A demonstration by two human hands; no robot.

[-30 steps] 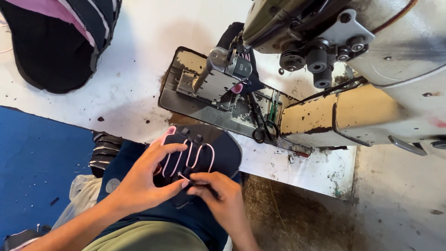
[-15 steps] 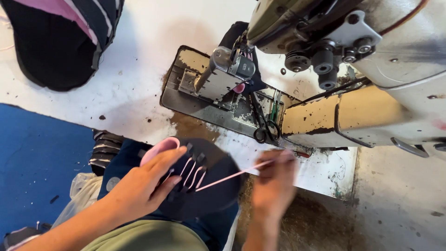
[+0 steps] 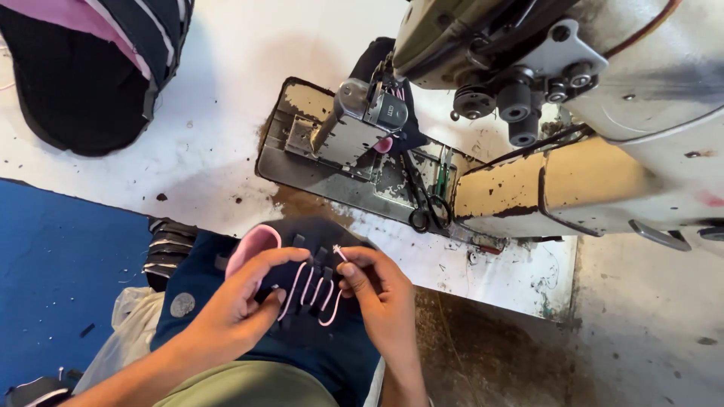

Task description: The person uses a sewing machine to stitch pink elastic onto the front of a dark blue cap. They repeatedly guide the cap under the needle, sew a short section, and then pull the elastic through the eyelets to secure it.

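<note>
Left hand [image 3: 230, 313] grips the dark shoe upper [image 3: 317, 301] on the lap, fingers curled over it; right hand [image 3: 377, 290] pinches the pink lace [image 3: 313, 290] tip above the eyelets

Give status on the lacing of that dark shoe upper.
Done: several pink lace rows already cross the dark shoe upper. In hand: left hand steadies the upper; right hand pinches the lace tip in its fingers. Left: the tip is still loose and untied.
</note>
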